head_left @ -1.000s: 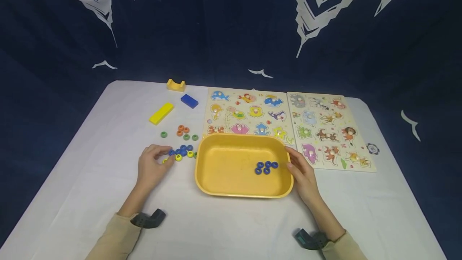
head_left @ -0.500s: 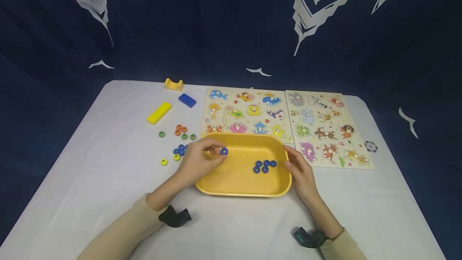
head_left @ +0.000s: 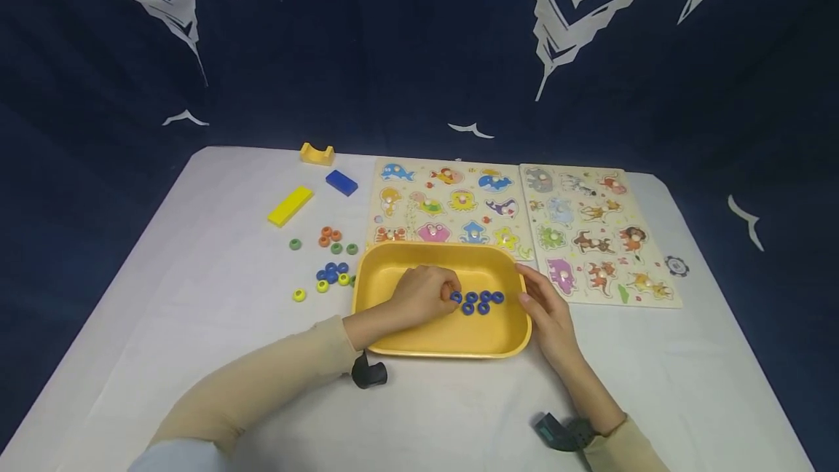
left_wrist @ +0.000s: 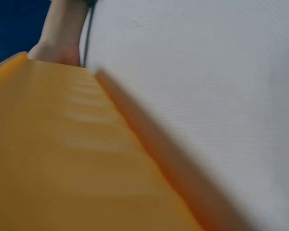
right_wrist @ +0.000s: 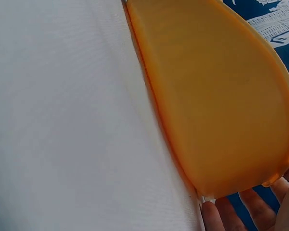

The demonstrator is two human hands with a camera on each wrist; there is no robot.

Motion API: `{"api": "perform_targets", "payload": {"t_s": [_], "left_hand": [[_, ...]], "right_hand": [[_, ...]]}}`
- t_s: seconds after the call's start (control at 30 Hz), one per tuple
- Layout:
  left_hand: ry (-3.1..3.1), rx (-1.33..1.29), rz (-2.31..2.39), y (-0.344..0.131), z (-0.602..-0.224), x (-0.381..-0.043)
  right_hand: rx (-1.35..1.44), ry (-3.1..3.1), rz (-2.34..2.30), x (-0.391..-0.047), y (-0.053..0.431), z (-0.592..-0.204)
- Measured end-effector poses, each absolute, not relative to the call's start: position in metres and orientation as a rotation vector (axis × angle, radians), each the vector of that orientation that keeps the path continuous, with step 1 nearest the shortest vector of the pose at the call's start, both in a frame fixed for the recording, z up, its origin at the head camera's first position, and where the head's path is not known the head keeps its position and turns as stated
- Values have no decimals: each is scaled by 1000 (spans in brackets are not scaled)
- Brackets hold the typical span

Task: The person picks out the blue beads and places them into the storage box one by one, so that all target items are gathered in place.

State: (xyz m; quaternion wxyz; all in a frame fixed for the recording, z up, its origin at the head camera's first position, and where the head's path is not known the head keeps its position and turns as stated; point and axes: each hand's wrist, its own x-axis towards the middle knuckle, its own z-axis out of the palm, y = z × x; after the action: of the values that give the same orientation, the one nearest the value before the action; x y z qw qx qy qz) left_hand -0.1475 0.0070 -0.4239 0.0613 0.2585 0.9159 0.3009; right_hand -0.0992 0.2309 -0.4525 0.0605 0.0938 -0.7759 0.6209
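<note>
Yellow tray [head_left: 432, 343] is resting on the white surface [head_left: 446, 414], holding six blue beads: five loose beads [head_left: 486, 296] are lying toward its right side, and the left hand [head_left: 422, 293] is pinching the sixth bead [head_left: 456, 297] beside them between its fingers. The right hand [head_left: 550, 319] is gripping the right rim. Outside, left, I am counting four blue beads [head_left: 332, 277], three yellow beads [head_left: 323, 286], three orange beads [head_left: 336, 235] and four green beads [head_left: 352, 248], one partly hidden.
</note>
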Motion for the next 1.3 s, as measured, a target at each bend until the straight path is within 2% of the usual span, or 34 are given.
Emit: {"api": "perform_targets", "payload": {"t_s": [0.37,0.57,0.77,1.1,1.3], "left_hand": [[2717,811,826,4,-416,-138],[2788,781,1181,-22,-398,-122],[2874,685,1614,-65,-393,-121],[3077,255,1711,-144,-420,-123],[3058,-24,1704,-171,-437,-125]], "right_hand": [[309,-2330,1907,-101,232,-457],[310,-2339,1895,-101,231,-456],[292,-2344,1891,-100,229,-451],[291,-2350,1892,-101,231,-454],[284,-2349,1898,-100,231,-454]]}}
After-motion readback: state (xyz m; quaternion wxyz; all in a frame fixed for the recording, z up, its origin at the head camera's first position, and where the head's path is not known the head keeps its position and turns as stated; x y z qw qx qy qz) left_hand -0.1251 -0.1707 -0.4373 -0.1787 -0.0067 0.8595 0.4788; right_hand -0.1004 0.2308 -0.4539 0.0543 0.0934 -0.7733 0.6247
